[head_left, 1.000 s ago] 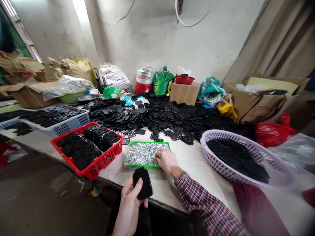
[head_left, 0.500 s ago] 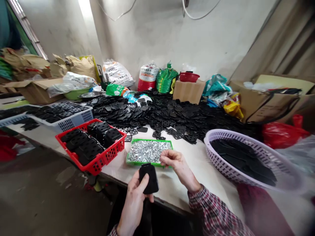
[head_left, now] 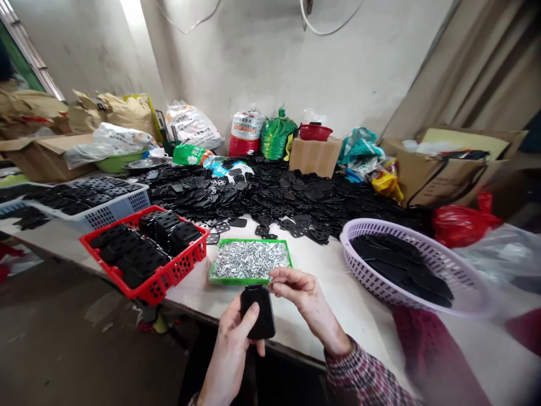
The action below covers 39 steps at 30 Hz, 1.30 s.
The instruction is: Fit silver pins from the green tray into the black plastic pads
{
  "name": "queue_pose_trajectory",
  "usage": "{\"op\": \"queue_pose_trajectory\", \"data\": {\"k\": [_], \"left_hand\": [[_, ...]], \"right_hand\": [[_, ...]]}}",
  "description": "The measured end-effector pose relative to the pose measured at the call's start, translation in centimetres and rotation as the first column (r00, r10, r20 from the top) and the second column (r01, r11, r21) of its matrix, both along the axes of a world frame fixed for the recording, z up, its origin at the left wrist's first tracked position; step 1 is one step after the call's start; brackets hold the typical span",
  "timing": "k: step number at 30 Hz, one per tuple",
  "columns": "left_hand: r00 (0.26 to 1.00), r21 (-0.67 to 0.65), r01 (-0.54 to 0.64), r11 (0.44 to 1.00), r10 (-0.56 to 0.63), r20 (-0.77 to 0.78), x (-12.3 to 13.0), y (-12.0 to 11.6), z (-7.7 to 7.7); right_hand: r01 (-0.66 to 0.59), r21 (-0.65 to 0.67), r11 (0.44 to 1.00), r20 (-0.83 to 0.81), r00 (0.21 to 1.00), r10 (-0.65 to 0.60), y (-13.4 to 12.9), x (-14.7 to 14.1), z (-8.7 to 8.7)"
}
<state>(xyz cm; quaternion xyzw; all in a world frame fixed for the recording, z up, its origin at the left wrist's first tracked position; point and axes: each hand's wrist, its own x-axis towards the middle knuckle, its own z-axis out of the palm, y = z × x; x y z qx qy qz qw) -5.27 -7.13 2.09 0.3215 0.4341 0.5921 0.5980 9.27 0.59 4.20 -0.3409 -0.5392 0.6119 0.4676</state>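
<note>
My left hand [head_left: 232, 344] is closed on a flat black plastic plate [head_left: 258, 316] with rounded corners and a short tab at its top edge. The thumb presses on the plate's face, and the fingers behind it are mostly hidden. Just to the right of the tab, my right hand [head_left: 304, 299] pinches thumb and forefinger together; a tiny silvery bit at the tips looks like a small metal pin [head_left: 271, 279]. Beyond both hands lies a green tray [head_left: 220, 281] filled with similar loose pins.
To the left stands a red basket [head_left: 180, 282] of stacked black plates, with a pale blue basket [head_left: 116, 211] behind it. A lilac oval basket [head_left: 355, 270] holds more black pieces at right. A large heap of black plates [head_left: 279, 194] covers the table's back, before sacks and a cardboard box [head_left: 315, 157].
My right hand has moved from the tray's near right edge toward the black plate, still pinching. The left hand keeps its hold on the plate. The view has shifted slightly to the right.
</note>
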Motion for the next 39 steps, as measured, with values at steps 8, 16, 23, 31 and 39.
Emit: {"op": "queue_pose_trajectory", "data": {"k": [8, 16, 23, 31, 39], "left_hand": [[0.971, 0.06, 0.043, 0.997, -0.027, -0.239, 0.0, 0.1, -0.4], [0.94, -0.003, 0.002, 1.0, -0.003, -0.342, -0.1, -0.1, -0.3], [0.972, -0.118, -0.037, 0.992, 0.008, -0.234, -0.3, -0.4, -0.6], [0.962, -0.057, 0.033, 0.998, -0.016, 0.272, 1.0, -0.2, -0.2], [0.89, -0.019, 0.126, 0.992, -0.104, 0.444, 1.0, -0.4, -1.6]], "right_hand": [[0.075, 0.268, 0.96, 0.266, 0.952, -0.149, -0.7, -0.2, 0.7], [-0.026, 0.455, 0.89, 0.452, 0.868, -0.205, -1.2, 0.6, 1.9], [-0.031, 0.363, 0.931, 0.492, 0.855, -0.163, -1.2, 0.3, 2.0], [0.263, 0.178, 0.948, 0.134, 0.948, -0.288, -2.5, -1.2, -0.1], [0.335, 0.301, 0.893, 0.12, 0.915, -0.384, -4.9, -1.5, -2.5]]}}
